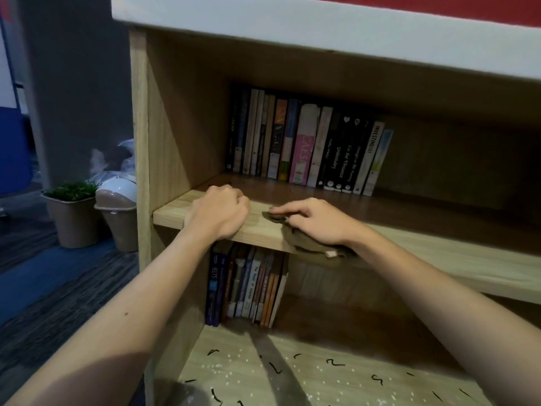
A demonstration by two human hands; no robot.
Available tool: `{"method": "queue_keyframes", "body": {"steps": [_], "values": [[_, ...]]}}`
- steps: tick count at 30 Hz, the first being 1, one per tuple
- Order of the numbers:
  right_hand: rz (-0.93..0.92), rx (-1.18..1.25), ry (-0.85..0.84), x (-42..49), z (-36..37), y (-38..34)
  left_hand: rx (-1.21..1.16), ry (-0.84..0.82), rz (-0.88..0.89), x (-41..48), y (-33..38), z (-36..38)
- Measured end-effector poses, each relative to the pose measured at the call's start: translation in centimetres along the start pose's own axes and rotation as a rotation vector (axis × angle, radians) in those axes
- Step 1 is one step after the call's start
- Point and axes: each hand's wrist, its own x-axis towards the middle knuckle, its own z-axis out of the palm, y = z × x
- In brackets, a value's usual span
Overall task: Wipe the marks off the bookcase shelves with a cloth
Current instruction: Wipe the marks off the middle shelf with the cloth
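Wooden shelf (172,213), left hand (218,210) fisted, seemingly empty, right hand (317,221) flat on cloth (295,238)

On the middle shelf (439,259) the upper books (307,148) stand along the back, close to the left side panel (175,112). The strip before them and the whole right part lie open. The left hand (216,212) and the right hand (316,221), resting on a cloth (295,235), take up the front edge. On the lower shelf (322,376), the lower books (248,285) block only the back left corner.
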Motion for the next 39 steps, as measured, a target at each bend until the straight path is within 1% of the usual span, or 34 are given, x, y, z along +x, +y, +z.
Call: {"method": "queue_keyframes", "body": {"steps": [2, 5, 8, 10, 12, 14, 17, 21, 24, 26, 29, 32, 34, 36, 39], "values": [[0.073, -0.018, -0.005, -2.8, -0.9, 1.1, 0.027, 0.026, 0.014, -0.4, 0.8, -0.2], [0.205, -0.037, -0.023, -3.8, -1.6, 2.0, 0.026, 0.038, 0.038, -0.5, 2.5, -0.3], [0.267, -0.057, -0.034, -3.2, -1.5, 2.2, 0.047, -0.057, 0.109, -0.3, 4.1, 0.2], [0.329, -0.089, -0.028, -2.3, -1.8, 3.2, 0.048, -0.115, 0.143, -0.3, 4.5, 0.8], [0.4, -0.139, -0.019, -0.9, -2.2, 4.9, 0.05, -0.135, 0.154, -0.2, 4.3, 1.4], [0.464, -0.12, -0.054, 1.0, -2.3, 6.4, 0.009, -0.132, 0.142, 0.0, 4.0, 1.6], [0.488, -0.071, -0.074, 5.0, -2.1, 7.5, -0.026, -0.131, 0.12, 0.3, 3.6, 1.8], [0.442, -0.054, -0.067, 8.5, -1.7, 8.5, -0.039, -0.119, 0.117, 0.5, 3.5, 2.0], [0.295, 0.011, -0.085, 7.6, -2.1, 8.7, -0.036, -0.087, 0.137, 0.6, 3.5, 1.7], [0.206, 0.029, -0.121, 5.8, -2.6, 9.8, -0.01, -0.029, 0.169, 0.3, 3.5, 1.8], [0.239, 0.022, -0.066, 5.2, -3.3, 11.7, -0.006, 0.091, 0.154, 0.0, 3.3, 1.9], [0.324, -0.037, -0.044, 9.3, -2.7, 12.4, 0.017, 0.18, 0.07, -0.2, 3.3, 2.1], [0.365, -0.073, -0.031, 11.9, -1.9, 12.2, 0.026, 0.204, 0.042, -0.3, 3.5, 2.2], [0.333, -0.079, -0.022, 13.6, -1.2, 11.8, 0.017, 0.232, 0.035, -0.3, 3.5, 2.4], [0.196, 0.002, -0.001, 12.9, -0.9, 10.7, -0.005, 0.258, 0.049, -0.3, 3.5, 2.4]]}}
